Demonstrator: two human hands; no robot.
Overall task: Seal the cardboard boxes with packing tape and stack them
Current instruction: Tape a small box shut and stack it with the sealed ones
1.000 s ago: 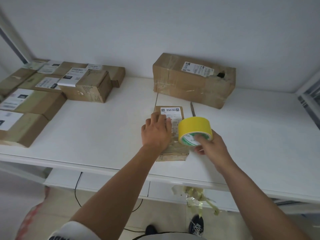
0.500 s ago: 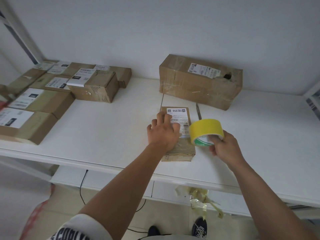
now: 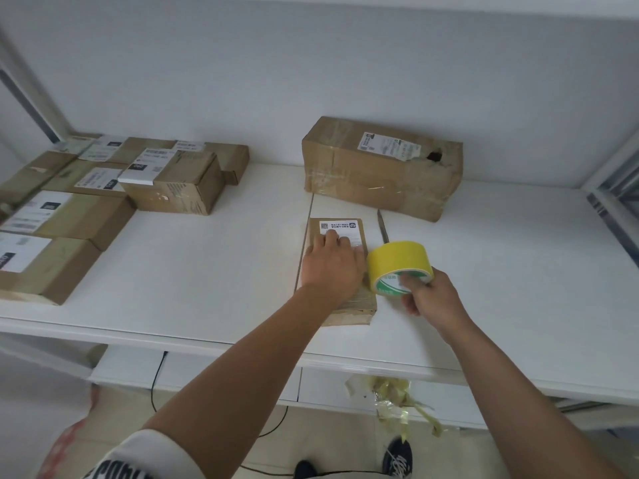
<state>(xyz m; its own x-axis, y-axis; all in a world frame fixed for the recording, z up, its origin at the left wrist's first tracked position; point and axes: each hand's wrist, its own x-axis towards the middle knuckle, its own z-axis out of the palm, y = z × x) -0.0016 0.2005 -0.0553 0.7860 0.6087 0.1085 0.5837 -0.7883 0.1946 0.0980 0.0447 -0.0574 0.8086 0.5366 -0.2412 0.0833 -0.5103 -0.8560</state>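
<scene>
The sealing step is in hand, judged from the layout: a small flat box (image 3: 337, 271) is pinned to the white counter (image 3: 207, 264) under the left hand (image 3: 330, 267), whose fingers lie straight and flat across the printed label (image 3: 340, 231). The yellow tape roll (image 3: 397, 266) is gripped by the right hand (image 3: 428, 293), fingers curled through its core, and is held just beside the box's right edge, possibly touching it.

The box lies near the front edge of the counter, its long axis running away from the person towards the wall, the labelled end pointing to the large box (image 3: 380, 167) behind. No free tape end can be made out. The next move would call for the tape end to be found, stuck down at one end of the box and drawn along the long axis while the box is held down. A stack of boxes (image 3: 103, 202) is seen at the left, well apart.
</scene>
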